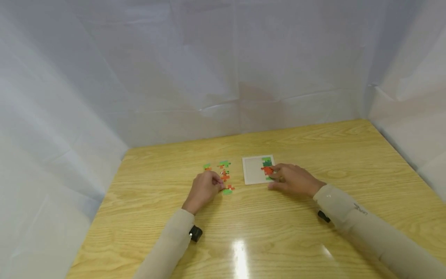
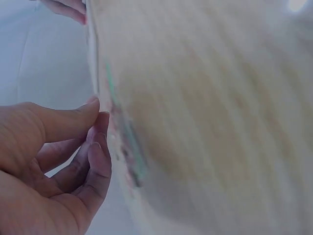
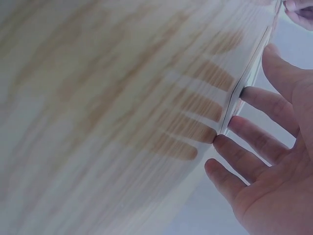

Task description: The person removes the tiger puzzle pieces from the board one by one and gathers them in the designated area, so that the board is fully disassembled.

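My right hand [image 1: 294, 180] lies at the right edge of a white puzzle tray [image 1: 252, 170], its fingertips over a red puzzle piece [image 1: 267, 170] inside. In the right wrist view its fingers [image 3: 259, 139] are spread and fairly straight along the tray's side. A green puzzle piece [image 1: 267, 161] sits above the red one in the same column. Left of the tray, my left hand [image 1: 204, 190] hovers by loose puzzle pieces [image 1: 225, 176], with a green and red piece [image 1: 228, 190] just beside its fingertips. Its thumb and fingers are loosely bent, and no piece shows between them.
Further loose pieces, one green and orange [image 1: 207, 167] and another green [image 1: 224, 164], lie beyond the left hand. Everything rests on a wood-grain table [image 1: 265, 228]. White sheeting [image 1: 223, 77] stands behind the table and along both sides.
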A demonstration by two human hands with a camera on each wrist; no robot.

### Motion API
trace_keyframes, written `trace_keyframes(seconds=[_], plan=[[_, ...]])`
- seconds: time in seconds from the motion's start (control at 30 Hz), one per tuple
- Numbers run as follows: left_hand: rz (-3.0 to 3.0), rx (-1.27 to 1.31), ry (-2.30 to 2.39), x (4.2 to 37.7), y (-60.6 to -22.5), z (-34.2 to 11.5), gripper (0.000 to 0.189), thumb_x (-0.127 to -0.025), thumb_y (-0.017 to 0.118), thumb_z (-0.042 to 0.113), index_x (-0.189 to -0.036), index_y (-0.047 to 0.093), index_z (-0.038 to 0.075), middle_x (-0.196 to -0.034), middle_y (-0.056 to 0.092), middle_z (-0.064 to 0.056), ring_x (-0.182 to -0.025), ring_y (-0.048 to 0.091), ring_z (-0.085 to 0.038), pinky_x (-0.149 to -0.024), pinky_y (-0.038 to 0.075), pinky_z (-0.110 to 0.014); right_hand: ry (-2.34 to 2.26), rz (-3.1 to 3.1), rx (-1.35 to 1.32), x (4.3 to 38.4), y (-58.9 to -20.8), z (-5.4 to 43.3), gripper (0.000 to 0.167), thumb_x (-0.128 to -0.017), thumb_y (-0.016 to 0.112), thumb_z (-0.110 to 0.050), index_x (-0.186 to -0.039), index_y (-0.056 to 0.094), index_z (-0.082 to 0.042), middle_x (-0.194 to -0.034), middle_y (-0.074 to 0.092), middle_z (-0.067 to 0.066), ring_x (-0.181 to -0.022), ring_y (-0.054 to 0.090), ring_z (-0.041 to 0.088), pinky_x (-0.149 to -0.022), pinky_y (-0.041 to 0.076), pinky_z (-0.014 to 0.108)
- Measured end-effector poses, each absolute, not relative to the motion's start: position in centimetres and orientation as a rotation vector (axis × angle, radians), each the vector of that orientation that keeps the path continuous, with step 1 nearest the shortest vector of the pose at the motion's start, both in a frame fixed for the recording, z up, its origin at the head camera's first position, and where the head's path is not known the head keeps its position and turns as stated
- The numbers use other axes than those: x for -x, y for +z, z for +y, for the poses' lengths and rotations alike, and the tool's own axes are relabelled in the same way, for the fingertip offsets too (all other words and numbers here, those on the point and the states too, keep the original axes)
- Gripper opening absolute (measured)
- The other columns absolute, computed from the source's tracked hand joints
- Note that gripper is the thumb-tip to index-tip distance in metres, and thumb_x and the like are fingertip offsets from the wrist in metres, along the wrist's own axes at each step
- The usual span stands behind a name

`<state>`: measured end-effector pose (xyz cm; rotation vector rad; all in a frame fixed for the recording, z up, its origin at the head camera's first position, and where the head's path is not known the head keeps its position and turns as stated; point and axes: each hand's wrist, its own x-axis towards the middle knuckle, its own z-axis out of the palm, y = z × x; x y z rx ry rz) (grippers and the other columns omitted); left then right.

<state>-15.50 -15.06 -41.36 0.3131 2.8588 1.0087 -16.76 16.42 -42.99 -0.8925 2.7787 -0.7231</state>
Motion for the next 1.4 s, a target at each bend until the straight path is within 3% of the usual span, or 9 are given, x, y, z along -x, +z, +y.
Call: trace_keyframes(seconds=[0.33,0.57,0.77,1.4], plan=[[2.842,-0.424,0.975,17.4,-39.6,-10.9,0.009,-0.094,0.074,0.009,-0.099,0.076,0.001,-0.092,0.073,-0.007,-0.084,0.068,-0.019,-0.075,0.056,-0.034,-0.702,2.785,0.943,16.4,-43.1,16.4,0.045,-0.098,0.068,-0.037,-0.123,0.071,0.000,-0.137,0.060,0.021,-0.127,0.056,0.039,-0.101,0.047,0.056],[2.809,-0.485,0.909,19.0,-40.1,-7.4,0.021,-0.096,0.071,0.011,-0.114,0.074,0.000,-0.104,0.074,-0.009,-0.096,0.069,-0.022,-0.082,0.057,-0.035,-0.668,2.797,0.984,16.4,-43.2,16.2,0.047,-0.097,0.069,-0.037,-0.125,0.069,0.001,-0.135,0.062,0.022,-0.123,0.059,0.037,-0.098,0.049,0.053],[2.809,-0.506,0.905,19.6,-40.8,-5.2,0.022,-0.097,0.070,0.010,-0.116,0.073,-0.001,-0.109,0.073,-0.012,-0.100,0.068,-0.023,-0.085,0.056,-0.036,-0.658,2.802,1.019,16.5,-43.3,16.1,0.044,-0.097,0.069,-0.036,-0.122,0.072,0.000,-0.131,0.064,0.020,-0.124,0.059,0.036,-0.097,0.050,0.053],[2.840,-0.416,0.962,20.9,-42.7,-2.4,0.018,-0.091,0.075,0.005,-0.108,0.075,0.000,-0.099,0.071,-0.008,-0.091,0.064,-0.019,-0.082,0.053,-0.033,-0.710,2.793,1.023,16.4,-43.4,16.3,0.025,-0.097,0.069,-0.034,-0.099,0.078,-0.011,-0.129,0.066,0.018,-0.114,0.065,0.033,-0.091,0.053,0.051]])
